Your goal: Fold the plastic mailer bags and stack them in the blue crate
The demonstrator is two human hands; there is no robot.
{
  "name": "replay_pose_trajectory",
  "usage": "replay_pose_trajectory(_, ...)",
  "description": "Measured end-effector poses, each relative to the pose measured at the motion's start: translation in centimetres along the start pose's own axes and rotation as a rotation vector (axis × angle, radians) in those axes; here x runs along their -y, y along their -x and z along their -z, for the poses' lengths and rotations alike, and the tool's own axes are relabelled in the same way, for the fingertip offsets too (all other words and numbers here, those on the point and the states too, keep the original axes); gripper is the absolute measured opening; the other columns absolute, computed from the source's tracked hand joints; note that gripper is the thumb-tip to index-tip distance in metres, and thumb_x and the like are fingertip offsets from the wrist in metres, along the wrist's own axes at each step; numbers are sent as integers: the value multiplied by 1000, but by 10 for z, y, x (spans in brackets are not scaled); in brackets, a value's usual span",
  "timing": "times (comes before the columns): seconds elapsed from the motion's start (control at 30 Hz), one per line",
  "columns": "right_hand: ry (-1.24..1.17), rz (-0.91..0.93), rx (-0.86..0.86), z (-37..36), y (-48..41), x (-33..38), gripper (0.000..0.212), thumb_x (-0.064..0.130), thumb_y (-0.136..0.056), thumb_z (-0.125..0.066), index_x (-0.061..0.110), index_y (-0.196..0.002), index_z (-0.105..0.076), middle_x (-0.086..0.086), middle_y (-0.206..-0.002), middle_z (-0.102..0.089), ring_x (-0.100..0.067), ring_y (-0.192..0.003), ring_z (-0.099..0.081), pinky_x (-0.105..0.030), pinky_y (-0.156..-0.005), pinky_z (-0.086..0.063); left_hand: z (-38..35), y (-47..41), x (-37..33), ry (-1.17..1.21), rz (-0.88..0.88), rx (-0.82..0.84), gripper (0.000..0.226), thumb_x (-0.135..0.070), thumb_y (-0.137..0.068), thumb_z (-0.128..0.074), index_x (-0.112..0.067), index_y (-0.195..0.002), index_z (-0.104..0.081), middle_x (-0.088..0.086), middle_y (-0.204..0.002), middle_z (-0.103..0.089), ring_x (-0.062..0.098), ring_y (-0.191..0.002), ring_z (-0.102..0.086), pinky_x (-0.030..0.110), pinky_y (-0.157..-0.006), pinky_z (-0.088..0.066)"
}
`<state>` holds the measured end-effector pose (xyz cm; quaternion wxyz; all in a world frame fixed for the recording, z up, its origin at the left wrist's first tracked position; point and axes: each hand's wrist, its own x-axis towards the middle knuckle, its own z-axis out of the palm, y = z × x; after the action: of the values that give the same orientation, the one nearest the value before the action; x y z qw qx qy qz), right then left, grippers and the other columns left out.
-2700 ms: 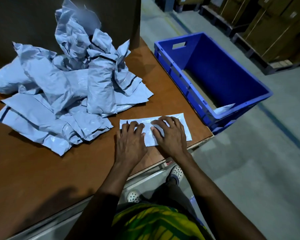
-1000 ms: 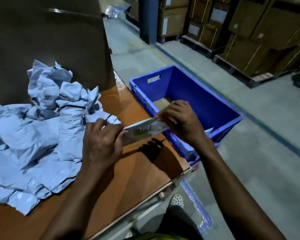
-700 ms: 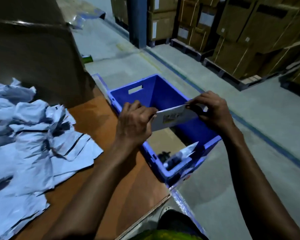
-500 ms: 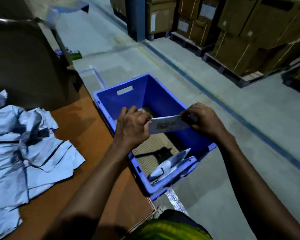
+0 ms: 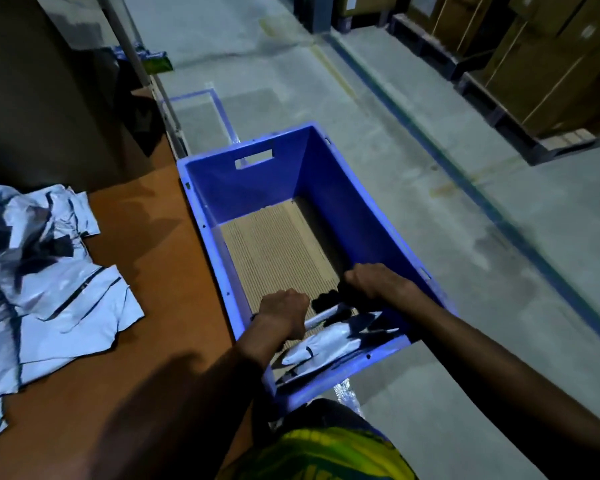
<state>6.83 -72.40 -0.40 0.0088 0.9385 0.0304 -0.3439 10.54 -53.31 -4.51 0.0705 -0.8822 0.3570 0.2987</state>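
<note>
Left hand [image 5: 284,311]: fingers curled, gripping the near end of the folded mailer [image 5: 321,317], low inside the crate.
Right hand [image 5: 374,282]: fingers curled downward at the mailer's other end; contact lost in shadow, so cannot tell whether holding.
Folded mailer: roughly level between the hands, just above the stacked mailers [image 5: 326,344] at the near end of the blue crate [image 5: 250,147].
Step in hand (judged): setting down on the stack. Best lowered flat, edges squared to the pile beneath, pressed briefly before release (slick plastic, likely to slide or spring open).
Crate floor: corrugated cardboard liner [image 5: 274,258].
Remaining work: heap of unfolded mailers [image 5: 49,289] on the brown table [image 5: 160,271], beside the crate.
Writing: none legible; labels on the cartons [image 5: 551,64] and a green packet [image 5: 158,62] on the floor too blurred to read.
</note>
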Motion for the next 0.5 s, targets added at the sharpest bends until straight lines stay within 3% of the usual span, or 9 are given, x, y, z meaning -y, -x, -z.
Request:
replay_pose_trajectory(0.13, -99, 31, 112, 0, -1, -10, 27, 24, -97, -66, 15, -121, -72, -14, -115, -74, -32, -103, -72, -42, -85, -57, -2, -6, 1, 155, -24, 184, 43, -16, -86, -72, -8, -126, -60, 19, -133, -60, 37, -120, -61, 39, -94, -53)
replay_pose_trajectory(0.23, -161, 100, 156, 0, 0, -12, 33, 22, -91, -73, 20, -124, -72, -4, -111, -77, -17, -84, -67, -32, -74, -53, -3, -6, 0, 223, -22, 309, 63, -8, -81, -71, -9, -140, -48, 16, -137, -59, 34, -118, -62, 37, -87, -55)
replay_pose_trajectory(0.3, -249, 162, 159, -7, -4, -9, 46, 36, -87, -79, 28, -131, -70, 7, -116, -76, -13, -91, -70, -30, -82, -57, -4, -7, 0, 234, -31, 367, 67, -11, -82, -70, -10, -144, -45, 10, -127, -64, 27, -99, -68, 29, -68, -52)
replay_pose_trajectory(0.37, -282, 177, 217, -13, -11, -6, 51, 41, -87, -80, 32, -135, -68, 8, -123, -75, -15, -104, -72, -33, -92, -58, -4, -7, -1, 223, -49, 403, 54, -15, -84, -70, -11, -135, -53, 7, -113, -67, 20, -77, -63, 24, -56, -44)
replay_pose_trajectory(0.43, -243, 185, 281, -17, -14, -3, 49, 38, -90, -78, 30, -138, -67, 5, -127, -74, -17, -107, -72, -33, -95, -58, -3, -6, -3, 233, -83, 444, 49, -15, -89, -69, -12, -135, -52, 11, -125, -65, 22, -87, -62, 25, -58, -48)
replay_pose_trajectory(0.5, -293, 161, 238, -18, -13, -1, 45, 35, -91, -78, 29, -135, -69, 5, -122, -76, -17, -103, -73, -32, -92, -59, -1, -6, -4, 250, -92, 453, 53, -11, -90, -67, -12, -140, -49, 12, -133, -62, 25, -98, -65, 27, -61, -54)
